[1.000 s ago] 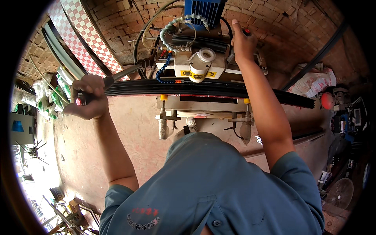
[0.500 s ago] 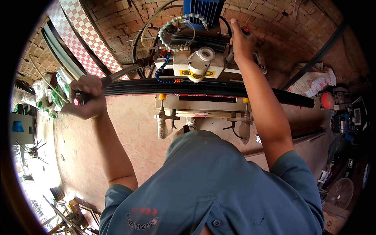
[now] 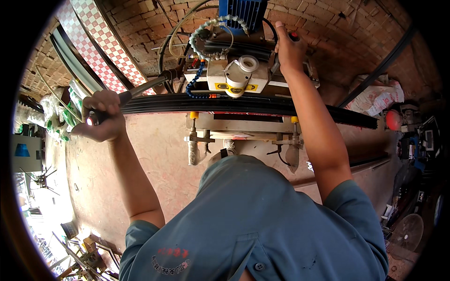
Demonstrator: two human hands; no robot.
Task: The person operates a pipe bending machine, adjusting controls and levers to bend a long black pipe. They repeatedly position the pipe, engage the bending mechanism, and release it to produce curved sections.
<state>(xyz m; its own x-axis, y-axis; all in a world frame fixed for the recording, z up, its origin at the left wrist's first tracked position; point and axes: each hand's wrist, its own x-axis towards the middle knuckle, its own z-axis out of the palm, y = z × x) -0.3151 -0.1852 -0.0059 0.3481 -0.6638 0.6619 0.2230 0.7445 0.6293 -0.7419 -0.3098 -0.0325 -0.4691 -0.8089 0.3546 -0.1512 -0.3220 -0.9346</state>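
Note:
My left hand (image 3: 104, 116) is closed round the dark grip of a lever handle (image 3: 143, 87), whose metal rod runs to the left side of a machine. At the machine's right my right hand (image 3: 291, 50) is wrapped round another lever handle (image 3: 294, 36) with a red button at its end; its thumb points up. Between them sits the white machine head (image 3: 238, 77) with yellow labels, below a blue motor (image 3: 243, 14). Long black profiles (image 3: 197, 105) lie across the machine in front of the head. Two clamps (image 3: 193, 140) with yellow tips stand against their near side.
A blue segmented hose (image 3: 195, 80) and a pale one (image 3: 196, 38) curve beside the machine head. Checkered panels (image 3: 110, 40) lean at the far left. A white sack (image 3: 377, 95) and a floor fan (image 3: 407, 230) are on the right. Scrap frames (image 3: 89, 253) lie lower left.
My left hand, with the lever handle, has shifted very slightly to the left. My right hand stays almost in place. The machine and the profiles look the same.

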